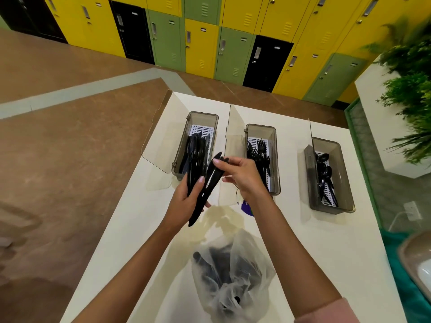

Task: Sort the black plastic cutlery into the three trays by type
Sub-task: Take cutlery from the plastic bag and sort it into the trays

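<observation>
Head view, items: plastic bag (235, 276), translucent, on the near table: dark cutlery inside, types not distinguishable. Purple item (247, 208), mostly hidden behind the right wrist. Left hand (184, 202) clasps a bundle of black cutlery (205, 187), seemingly knives, count unclear, held in the air before the near end of the left tray. Right hand (242, 176) pinches the bundle's upper tips. Left tray (203, 113): knives. Middle tray (261, 125): forks. Right tray (346, 180): spoons. All three are smoky plastic with white slotted liners and clear lids raised. White table (314, 252); brown floor (70, 141) with a pale stripe; yellow, green and black lockers (210, 33); blurred plant (410, 94), cut off at right
</observation>
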